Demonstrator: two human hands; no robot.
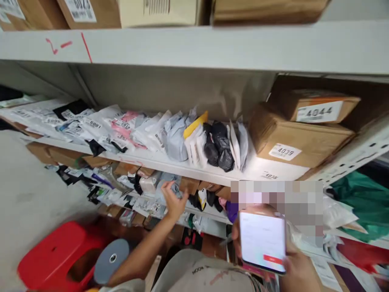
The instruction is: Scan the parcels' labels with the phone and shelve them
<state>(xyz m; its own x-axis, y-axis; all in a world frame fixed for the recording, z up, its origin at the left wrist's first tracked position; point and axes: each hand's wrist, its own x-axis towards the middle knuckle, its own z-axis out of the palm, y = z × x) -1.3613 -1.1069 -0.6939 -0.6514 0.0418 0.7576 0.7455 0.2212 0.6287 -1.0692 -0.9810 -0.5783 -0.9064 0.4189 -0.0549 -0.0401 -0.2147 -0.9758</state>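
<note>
My left hand [175, 203] is raised in front of the lower shelves, with thumb and fingers apart and nothing in it. Behind it are small brown boxes [189, 185] and bagged parcels; I see no clear contact with them. My right hand [294, 263] grips a smartphone [263, 240], its lit screen facing up with a red button near the bottom. Above my hands, the middle shelf [170, 165] holds a row of upright packets, among them a black plastic-wrapped parcel [223, 144] and a yellow packet [196, 123].
Stacked cartons labelled 4044 [328, 110] and 4039 [282, 140] sit at the shelf's right end. More boxes [91, 12] line the top shelf. A red stool [54, 255] and a grey round disc [112, 259] are low at left. Pixelation hides a patch above the phone.
</note>
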